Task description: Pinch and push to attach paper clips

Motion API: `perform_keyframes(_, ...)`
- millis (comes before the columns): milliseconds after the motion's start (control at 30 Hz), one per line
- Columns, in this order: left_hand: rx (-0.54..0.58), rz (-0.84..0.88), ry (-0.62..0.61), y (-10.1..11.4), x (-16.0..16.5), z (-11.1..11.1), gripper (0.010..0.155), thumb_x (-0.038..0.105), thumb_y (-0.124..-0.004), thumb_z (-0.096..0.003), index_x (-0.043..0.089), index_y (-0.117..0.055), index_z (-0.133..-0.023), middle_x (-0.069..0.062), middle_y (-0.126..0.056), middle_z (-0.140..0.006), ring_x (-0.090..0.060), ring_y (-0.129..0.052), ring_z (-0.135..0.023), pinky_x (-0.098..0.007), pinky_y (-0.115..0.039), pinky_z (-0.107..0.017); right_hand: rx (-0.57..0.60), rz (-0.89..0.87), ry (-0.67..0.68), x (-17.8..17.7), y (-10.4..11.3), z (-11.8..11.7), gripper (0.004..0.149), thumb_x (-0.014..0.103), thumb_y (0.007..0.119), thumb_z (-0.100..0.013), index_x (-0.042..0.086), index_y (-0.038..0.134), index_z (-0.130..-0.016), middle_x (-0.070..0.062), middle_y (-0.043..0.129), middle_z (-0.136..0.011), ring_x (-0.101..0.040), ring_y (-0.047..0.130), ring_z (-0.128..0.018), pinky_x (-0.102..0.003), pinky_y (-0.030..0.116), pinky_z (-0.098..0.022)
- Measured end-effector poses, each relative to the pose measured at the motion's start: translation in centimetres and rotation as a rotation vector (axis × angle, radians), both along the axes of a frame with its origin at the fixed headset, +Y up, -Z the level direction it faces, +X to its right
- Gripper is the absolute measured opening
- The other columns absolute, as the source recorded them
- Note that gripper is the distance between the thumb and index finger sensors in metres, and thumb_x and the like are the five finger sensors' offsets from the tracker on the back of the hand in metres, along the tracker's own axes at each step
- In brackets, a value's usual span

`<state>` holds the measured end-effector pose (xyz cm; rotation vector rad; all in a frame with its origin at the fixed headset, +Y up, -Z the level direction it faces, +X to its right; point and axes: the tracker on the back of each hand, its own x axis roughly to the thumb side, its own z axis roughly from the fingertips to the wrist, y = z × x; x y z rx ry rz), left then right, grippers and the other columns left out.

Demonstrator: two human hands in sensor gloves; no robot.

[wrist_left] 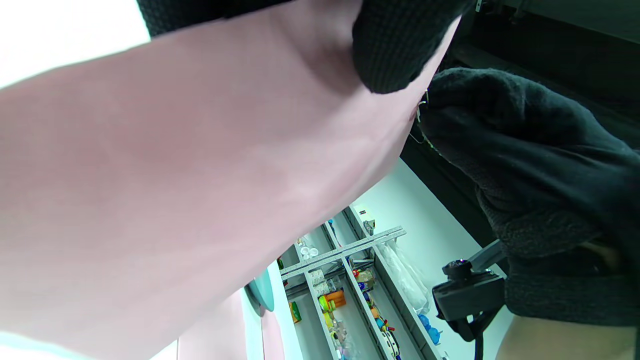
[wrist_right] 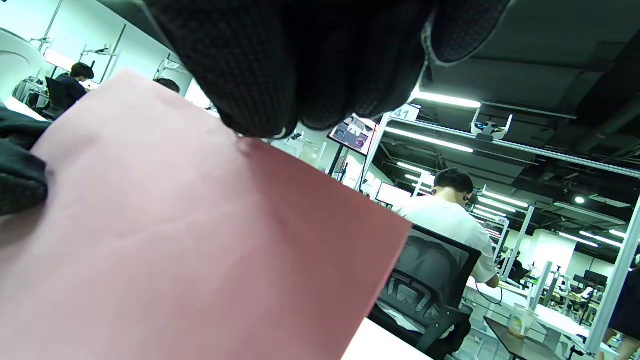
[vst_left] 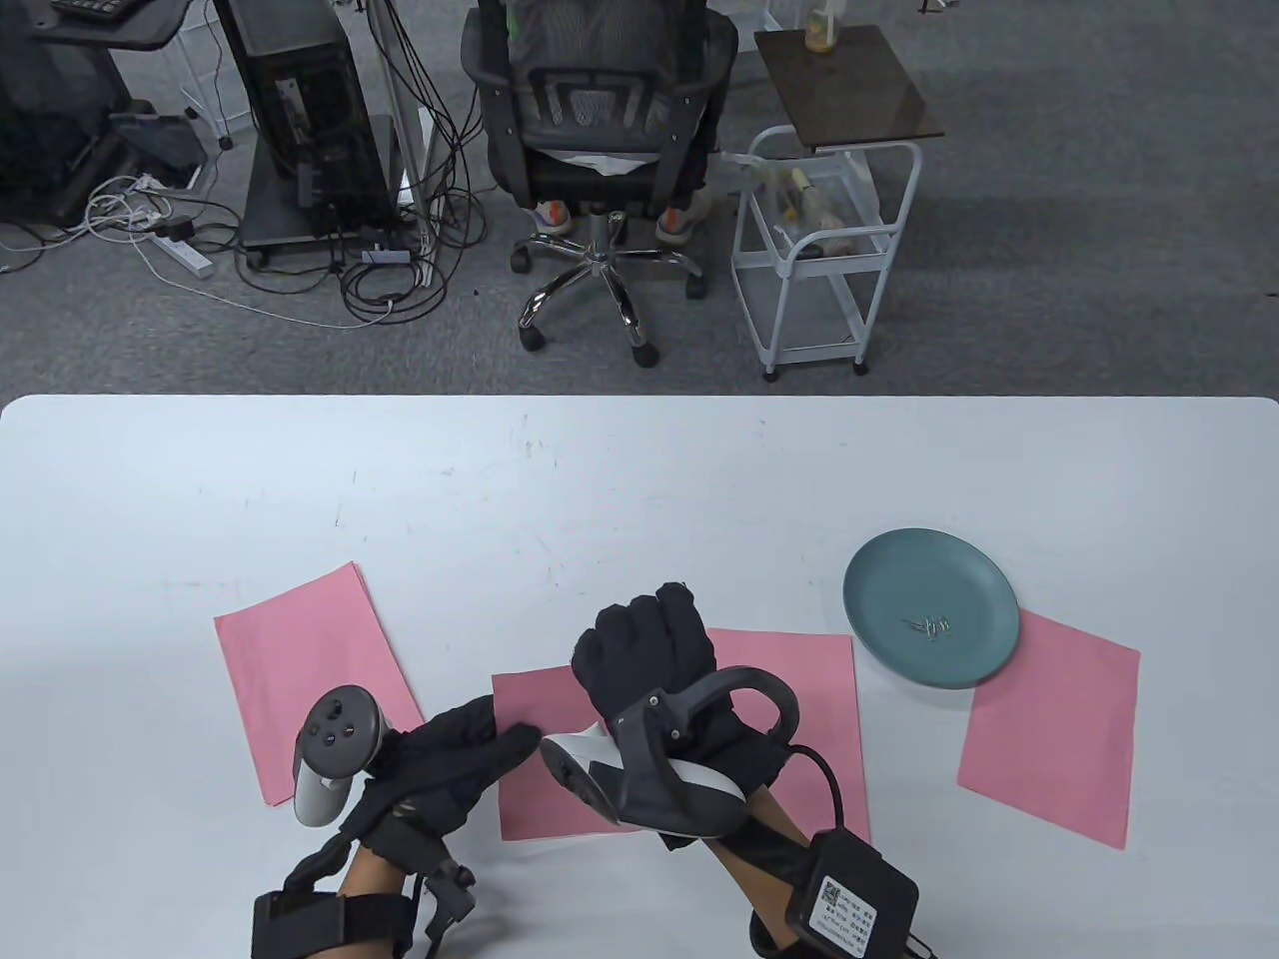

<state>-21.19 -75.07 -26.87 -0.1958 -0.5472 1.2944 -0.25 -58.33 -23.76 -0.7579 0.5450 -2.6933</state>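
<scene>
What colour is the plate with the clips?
Teal, a blue-green; the plate shows best in the table view.

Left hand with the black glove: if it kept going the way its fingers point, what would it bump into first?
Probably the right hand. The left hand points rightward along the middle pink sheet, and the right hand pinches a paper clip just ahead.

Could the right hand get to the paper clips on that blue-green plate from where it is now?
Probably yes. The right hand is busy at the middle pink sheet, but only bare table and paper lie between it and the paper clips on the plate to its right.
</scene>
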Motion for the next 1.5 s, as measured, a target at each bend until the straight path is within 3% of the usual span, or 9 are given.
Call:
perform_keyframes(300,0.019,-0.019,-0.004,0.1,0.1,0.0,0.042,0.034,-0.081,-0.063,0.022,-0.078,-0.103,-0.004,-0.093,-0.095,-0.027,-0.098,-0.082,-0.048,-0.079,-0.067,0.068,0.093,-0.035,-0.8,-0.3,0.4,0.036,0.027,0.083,-0.056,0.025,0.086,-0.092,-0.005,0.078,-0.1,-0.03,0.074,-0.093,-0.056,0.048,-0.079)
perform_keyframes(1000,0.042,-0.04,0.006,0.4,0.3,0.1,0.042,0.034,-0.08,-0.0631,0.021,-0.078,-0.103,-0.004,-0.094,-0.094,-0.026,-0.1,-0.08,-0.047,-0.08,-0.065,-0.033,0.116,-0.032,-0.5,-0.9,-0.5,0.038,0.025,0.074,-0.058,0.029,0.079,-0.095,-0.005,0.075,-0.103,-0.031,0.071,-0.096,-0.056,0.043,-0.081)
perform_keyframes(1500,0.024,-0.022,0.007,0.6,0.5,0.3,0.042,0.034,-0.08,-0.063,0.02,-0.077,-0.103,-0.004,-0.094,-0.094,-0.026,-0.1,-0.079,-0.047,-0.08,-0.065,-0.231,-0.152,0.12,2.0,-1.0,-2.6,0.038,0.027,0.077,-0.057,0.026,0.078,-0.095,-0.002,0.086,-0.093,-0.028,0.082,-0.087,-0.055,0.05,-0.078)
